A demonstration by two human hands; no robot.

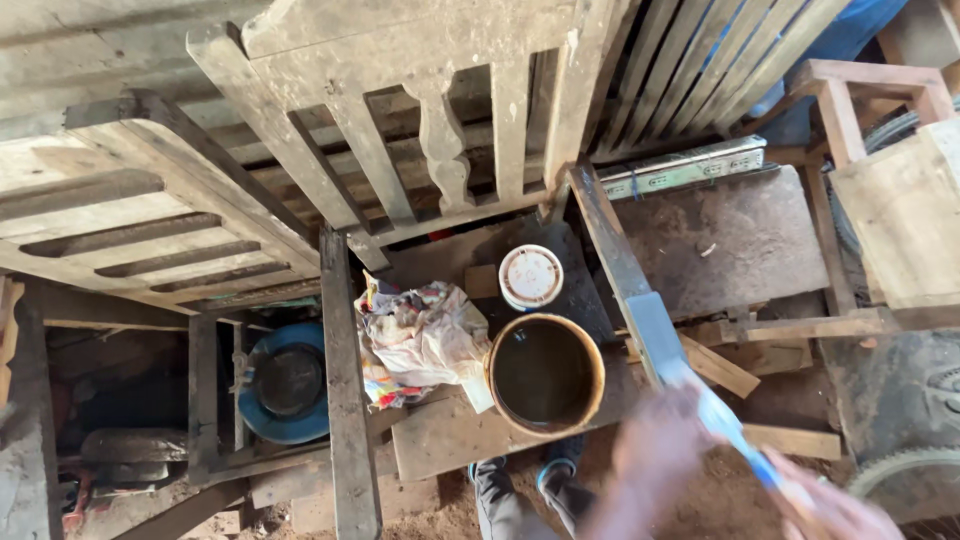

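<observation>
My right hand (835, 512) is at the bottom right, blurred, closed around the near end of a long narrow strip (640, 300). The strip is bare wood at its far end and blue-grey and white near my hands, and it slants up to the left over the bench. My left hand (650, 462) is a motion-blurred shape just left of the strip; its grip cannot be made out. An open round tin (545, 375) of dark liquid stands left of the strip. Its white lid (530, 275) lies just behind it, and a crumpled stained rag (420, 340) lies beside it.
Weathered wooden slatted frames (400, 130) lean across the top and left. A blue basin (285, 385) sits low on the left, and a metal drawer slide (690, 165) lies behind a dark board (730, 240). A wooden stool (870, 90) and a tyre (900, 470) are at the right. My feet (520, 490) stand on sandy ground.
</observation>
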